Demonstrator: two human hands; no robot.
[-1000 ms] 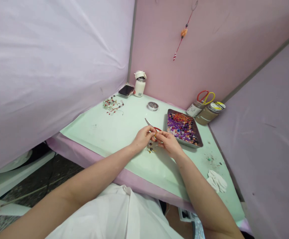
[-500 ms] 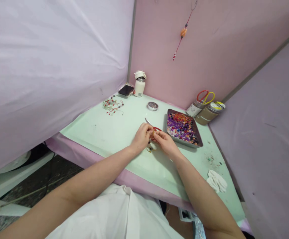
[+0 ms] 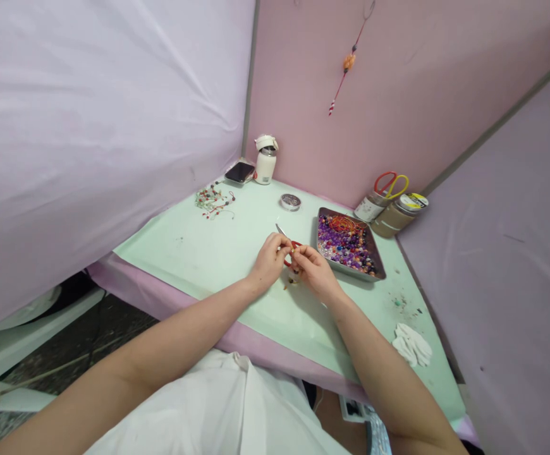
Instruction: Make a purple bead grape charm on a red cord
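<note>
Head view: at the far left of the worktop, a loose heap of beaded strings, with a phone behind and a pale bottle right beside it. Next, towards the middle, the left hand, grip pinched, thumb against finger, on a small yellowish piece. Just below that, a few dark beads; cannot tell whether hanging from the piece or lying loose. Under the fingers, scissors, blade pointing away and red handle partly covered. Farther back, a round tin. Then the right hand, grip likewise pinched on the same piece, meeting the left.

Likeliest trouble: dropping the piece, from so small a hold between fingertips; also snagging a thread on the scissors, or nudging the blade, from working right above them.

Farther right, near the right hand, a tray full of mixed beads; possibly spilled by a careless swing of the wrist. Beyond, a cup of scissors and a jar, then white gloves near the edge.
</note>
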